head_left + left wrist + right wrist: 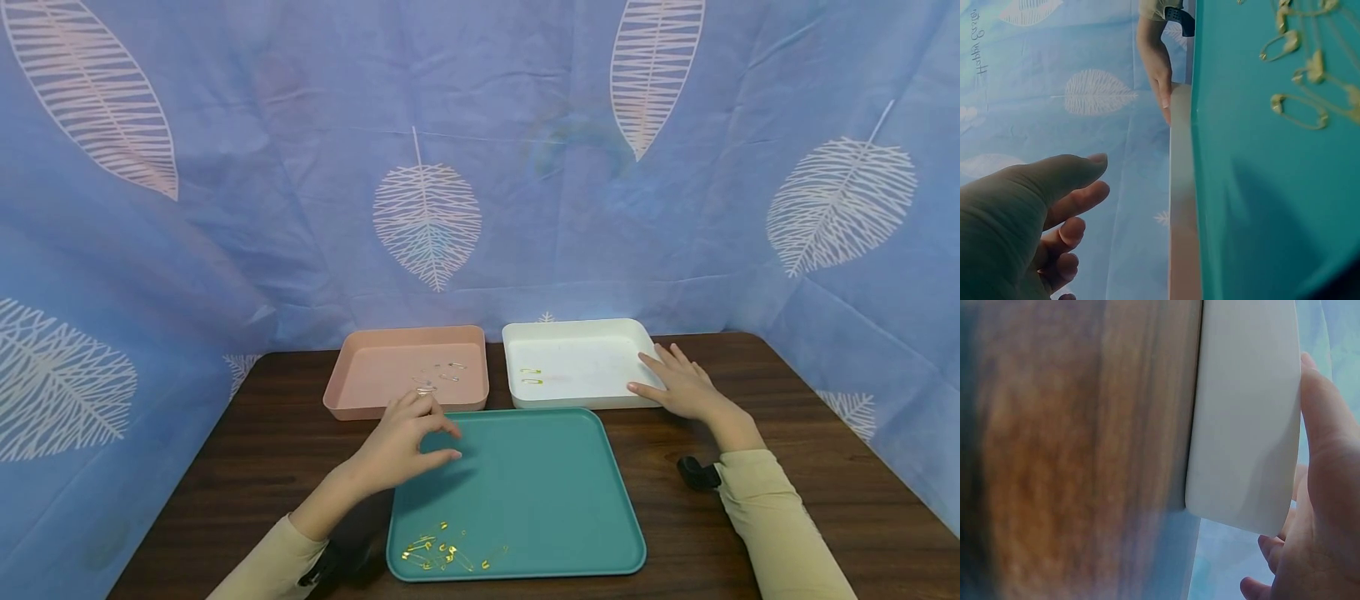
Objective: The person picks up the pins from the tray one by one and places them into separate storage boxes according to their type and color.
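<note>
My left hand (405,440) hovers above the far left corner of the teal tray (525,467). Its thumb and index finger stand apart, and nothing shows between them in the left wrist view. Gold safety pins (442,552) lie in a loose cluster at the tray's near left corner. Behind the hand, several silver safety pins (448,377) rest in the pink tray (407,337). My right hand (684,389) is at the right end of the white tray (592,392), fingers spread over its rim. Two gold safety pins (532,381) lie inside that tray, on the left.
All three trays sit on a dark wooden table (247,467), the pink and white ones side by side behind the teal one. A blue leaf-print cloth (495,208) hangs behind and along the sides. Each wrist wears a black device (697,473).
</note>
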The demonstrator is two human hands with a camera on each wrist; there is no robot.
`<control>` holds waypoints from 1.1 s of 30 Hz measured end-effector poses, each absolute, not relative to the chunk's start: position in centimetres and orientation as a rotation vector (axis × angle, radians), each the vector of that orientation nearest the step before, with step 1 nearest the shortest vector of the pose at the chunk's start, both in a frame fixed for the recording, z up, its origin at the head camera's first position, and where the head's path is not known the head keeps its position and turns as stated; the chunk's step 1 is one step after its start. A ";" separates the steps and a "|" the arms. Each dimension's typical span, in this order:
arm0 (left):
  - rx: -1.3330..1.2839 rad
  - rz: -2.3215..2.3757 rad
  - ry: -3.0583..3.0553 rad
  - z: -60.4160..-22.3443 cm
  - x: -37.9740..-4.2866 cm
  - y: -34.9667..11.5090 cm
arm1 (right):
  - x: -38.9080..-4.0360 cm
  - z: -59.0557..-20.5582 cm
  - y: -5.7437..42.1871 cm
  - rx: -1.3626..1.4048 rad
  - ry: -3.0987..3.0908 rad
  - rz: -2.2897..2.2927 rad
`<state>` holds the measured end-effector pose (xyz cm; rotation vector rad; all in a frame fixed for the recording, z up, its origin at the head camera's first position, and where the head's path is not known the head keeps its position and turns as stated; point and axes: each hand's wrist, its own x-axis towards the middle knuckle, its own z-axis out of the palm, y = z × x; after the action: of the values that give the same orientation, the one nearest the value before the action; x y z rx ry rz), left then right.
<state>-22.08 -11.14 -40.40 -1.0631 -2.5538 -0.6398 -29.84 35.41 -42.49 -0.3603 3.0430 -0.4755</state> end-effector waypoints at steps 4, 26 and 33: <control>-1.069 -0.666 -2.606 -40.8 -21.2 -11.8 | -29.9 -42.6 35.4 -0.360 3.042 -0.482; -1.269 -0.612 -2.865 -42.3 -18.0 -13.1 | -29.8 -42.4 35.4 -0.350 3.035 -0.496; -1.305 -0.547 -2.856 -42.5 -17.8 -12.9 | -29.8 -42.5 35.4 -0.346 3.038 -0.493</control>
<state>-17.80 -12.95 -42.55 -1.3046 -2.8558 -0.5467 -29.82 35.43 -42.50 -0.3457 3.0377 -0.4931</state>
